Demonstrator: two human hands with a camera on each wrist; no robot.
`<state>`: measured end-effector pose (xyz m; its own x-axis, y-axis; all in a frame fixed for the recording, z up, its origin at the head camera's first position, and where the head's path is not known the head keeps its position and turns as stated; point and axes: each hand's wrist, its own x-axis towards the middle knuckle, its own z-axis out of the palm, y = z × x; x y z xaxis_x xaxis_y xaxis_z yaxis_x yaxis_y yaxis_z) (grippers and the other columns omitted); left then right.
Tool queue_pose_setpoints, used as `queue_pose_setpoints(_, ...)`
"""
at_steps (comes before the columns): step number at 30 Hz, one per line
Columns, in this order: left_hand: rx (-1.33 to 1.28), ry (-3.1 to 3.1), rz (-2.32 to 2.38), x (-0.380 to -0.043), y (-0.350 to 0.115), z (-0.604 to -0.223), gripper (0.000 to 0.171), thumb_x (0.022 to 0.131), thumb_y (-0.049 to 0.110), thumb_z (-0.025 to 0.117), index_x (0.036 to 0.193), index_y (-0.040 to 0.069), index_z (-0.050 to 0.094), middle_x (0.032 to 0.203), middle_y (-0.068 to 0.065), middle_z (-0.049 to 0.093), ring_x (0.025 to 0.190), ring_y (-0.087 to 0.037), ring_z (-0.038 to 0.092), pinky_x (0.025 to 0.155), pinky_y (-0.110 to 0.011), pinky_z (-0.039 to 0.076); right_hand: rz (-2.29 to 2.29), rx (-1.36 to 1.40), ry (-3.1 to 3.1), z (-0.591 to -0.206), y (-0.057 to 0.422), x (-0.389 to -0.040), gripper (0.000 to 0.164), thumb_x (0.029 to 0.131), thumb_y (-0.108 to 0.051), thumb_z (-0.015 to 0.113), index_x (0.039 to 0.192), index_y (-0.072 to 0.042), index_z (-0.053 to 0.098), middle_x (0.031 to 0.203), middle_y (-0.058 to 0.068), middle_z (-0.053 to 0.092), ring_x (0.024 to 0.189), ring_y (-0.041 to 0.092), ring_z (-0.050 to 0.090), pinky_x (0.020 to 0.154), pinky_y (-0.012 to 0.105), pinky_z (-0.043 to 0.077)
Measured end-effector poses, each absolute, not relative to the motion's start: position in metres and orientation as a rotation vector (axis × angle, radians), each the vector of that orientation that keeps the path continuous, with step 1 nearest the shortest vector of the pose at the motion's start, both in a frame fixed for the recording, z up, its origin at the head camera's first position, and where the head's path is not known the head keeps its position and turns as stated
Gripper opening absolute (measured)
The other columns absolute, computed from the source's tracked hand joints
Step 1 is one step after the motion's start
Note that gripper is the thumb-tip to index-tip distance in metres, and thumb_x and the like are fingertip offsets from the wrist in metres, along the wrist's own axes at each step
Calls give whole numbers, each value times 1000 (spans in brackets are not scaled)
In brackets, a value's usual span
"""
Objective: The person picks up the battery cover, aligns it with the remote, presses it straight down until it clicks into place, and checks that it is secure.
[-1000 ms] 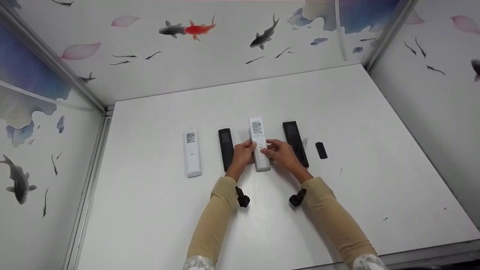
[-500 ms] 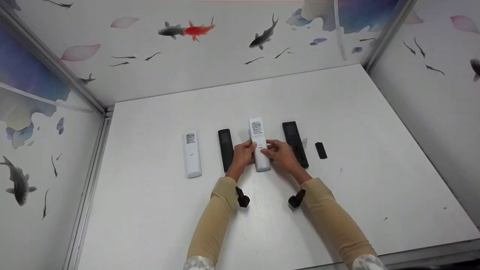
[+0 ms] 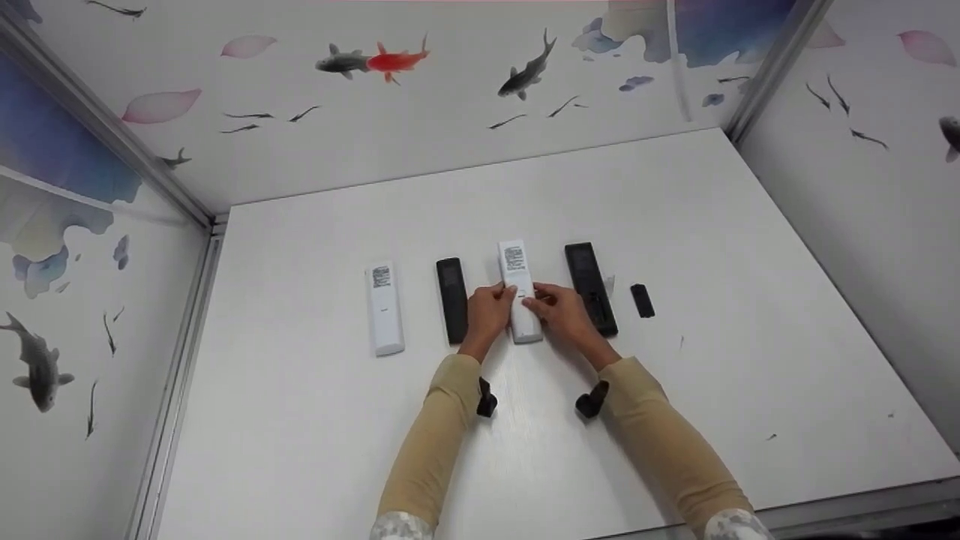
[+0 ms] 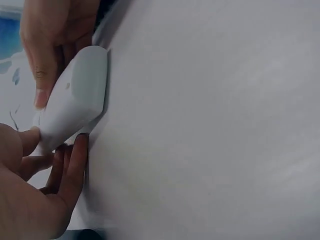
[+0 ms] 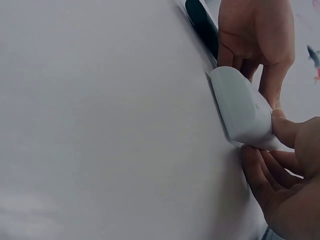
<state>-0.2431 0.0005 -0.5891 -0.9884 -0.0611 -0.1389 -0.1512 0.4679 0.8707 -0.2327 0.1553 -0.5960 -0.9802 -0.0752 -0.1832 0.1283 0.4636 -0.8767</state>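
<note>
Between both hands is a white remote control (image 3: 526, 322), back side up, with a printed label at its far end. The left hand (image 3: 489, 315) grips its left edge, thumb on top. From the other side the right hand (image 3: 562, 309) grips the right edge, its thumb pressing the back near a small mark. In the left wrist view the remote's rounded near end (image 4: 90, 80) lies close over the table, with the left fingers (image 4: 75, 170) curled at its side. The right wrist view shows the same remote (image 5: 240, 105), both thumbs meeting on its back.
A second white remote (image 3: 385, 311) lies at the left. One black remote (image 3: 451, 292) is beside the left hand; another black remote (image 3: 589, 274), its battery compartment uncovered, lies beyond the right hand. A small black battery cover (image 3: 642, 301) sits right of it on the white table (image 3: 300, 420).
The white remote's far end has shifted slightly toward the person. The left hand and forearm have turned a little, with the wrist moving right. The right hand keeps nearly the same place.
</note>
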Motion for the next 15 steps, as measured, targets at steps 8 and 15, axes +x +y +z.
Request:
queue_pose_setpoints(8, -130, 2725, 1541, -242, 4, -592, 27, 99, 20, 64, 112, 0, 75, 103, -16, 77, 94, -23, 71, 84, -37, 55, -1449, -4, 2638, -597, 153, -231, 50, 98, -26, 65, 138, 3, 56, 115, 20, 66, 98, 22, 58, 87, 35, 49)
queue_pose_setpoints(15, -166, 2814, 1523, -236, 8, -593, 22, 97, 19, 66, 94, 2, 80, 80, -12, 76, 71, -19, 64, 70, -34, 52, -1453, -6, 2678, -603, 151, -232, 43, 99, -24, 65, 133, 2, 62, 105, 17, 65, 93, 23, 57, 82, 34, 46)
